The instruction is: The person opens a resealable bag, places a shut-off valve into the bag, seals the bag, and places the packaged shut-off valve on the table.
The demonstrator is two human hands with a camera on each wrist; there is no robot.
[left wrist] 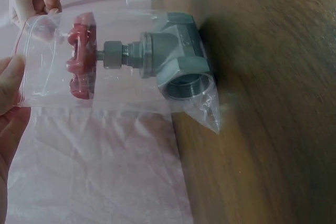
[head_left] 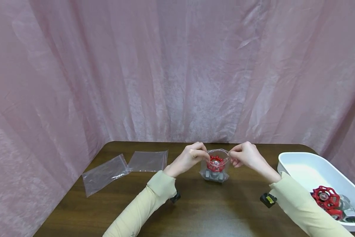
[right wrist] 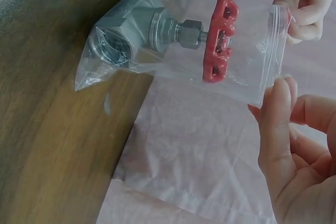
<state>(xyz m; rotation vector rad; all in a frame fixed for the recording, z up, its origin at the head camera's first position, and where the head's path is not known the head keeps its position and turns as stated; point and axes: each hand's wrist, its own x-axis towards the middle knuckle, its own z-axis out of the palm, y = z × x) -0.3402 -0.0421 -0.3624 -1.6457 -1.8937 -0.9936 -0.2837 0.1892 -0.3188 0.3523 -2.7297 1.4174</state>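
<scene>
A steel valve [left wrist: 170,48] with a red handwheel [head_left: 215,163] is inside a clear zip bag [right wrist: 244,80]. The bag stands upright on the table, the valve's body at its bottom and the handwheel toward its mouth. My left hand [head_left: 192,155] pinches the left side of the bag's mouth between thumb and fingers. Across from it, my right hand [head_left: 247,156] pinches the right side of that mouth. In the head view the bag's rim forms a rounded loop between both hands, above the handwheel.
Two flat clear bags lie on the brown table [head_left: 195,214] at the left: one bag [head_left: 104,174] nearer the edge, another bag [head_left: 149,161] beside it. A white bin [head_left: 298,156] at the right holds several red-wheeled valves [head_left: 325,197]. Pink curtains [head_left: 177,72] hang behind.
</scene>
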